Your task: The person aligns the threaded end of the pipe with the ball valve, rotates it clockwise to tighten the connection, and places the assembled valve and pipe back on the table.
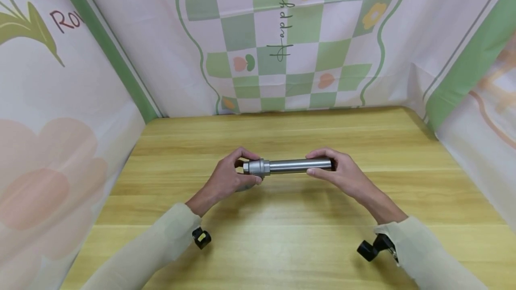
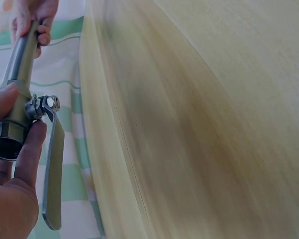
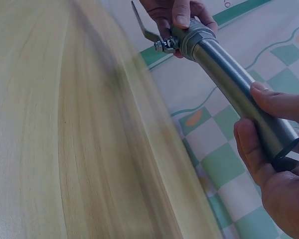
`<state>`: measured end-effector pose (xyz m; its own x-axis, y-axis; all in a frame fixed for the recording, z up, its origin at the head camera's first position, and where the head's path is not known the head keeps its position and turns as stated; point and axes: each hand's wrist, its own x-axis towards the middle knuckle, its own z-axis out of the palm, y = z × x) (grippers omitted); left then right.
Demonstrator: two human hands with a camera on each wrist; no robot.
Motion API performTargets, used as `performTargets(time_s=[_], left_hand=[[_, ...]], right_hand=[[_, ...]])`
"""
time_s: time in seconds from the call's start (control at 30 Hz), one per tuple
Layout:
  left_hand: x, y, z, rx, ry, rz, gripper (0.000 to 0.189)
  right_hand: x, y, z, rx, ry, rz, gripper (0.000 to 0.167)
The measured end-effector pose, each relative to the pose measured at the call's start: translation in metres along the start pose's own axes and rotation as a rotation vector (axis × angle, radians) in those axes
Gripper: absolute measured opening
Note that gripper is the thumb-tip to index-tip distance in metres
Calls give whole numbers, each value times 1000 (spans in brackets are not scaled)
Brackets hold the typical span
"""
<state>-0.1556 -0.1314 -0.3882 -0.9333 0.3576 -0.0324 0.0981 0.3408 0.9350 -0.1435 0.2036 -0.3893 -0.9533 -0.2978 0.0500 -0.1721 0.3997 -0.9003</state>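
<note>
Above the wooden table a metal ball valve and a straight steel pipe are joined end to end, lying roughly level. My left hand grips the valve body between thumb and fingers. In the left wrist view the valve's open threaded end faces the camera, and its flat lever handle hangs below the body beside the fingers. At the other end, my right hand holds the pipe near its free end, thumb on one side and fingers on the other, as the right wrist view also shows.
The wooden table spreads beneath both hands. Printed cloth with green checks hangs along its back edge, and more cloth stands at the left side. Small black wrist cameras hang below the sleeves.
</note>
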Motion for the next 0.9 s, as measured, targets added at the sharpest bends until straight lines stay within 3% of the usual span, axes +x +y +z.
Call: performTargets(time_s=[0.63,0.9], left_hand=[[17,-2,-27,44,-55,-44,47],[28,-7,-51,39,-84,-104,50]], right_hand=[[16,-2,12,-42,8,45,41],[35,-6,26,-58,-8,54,41]])
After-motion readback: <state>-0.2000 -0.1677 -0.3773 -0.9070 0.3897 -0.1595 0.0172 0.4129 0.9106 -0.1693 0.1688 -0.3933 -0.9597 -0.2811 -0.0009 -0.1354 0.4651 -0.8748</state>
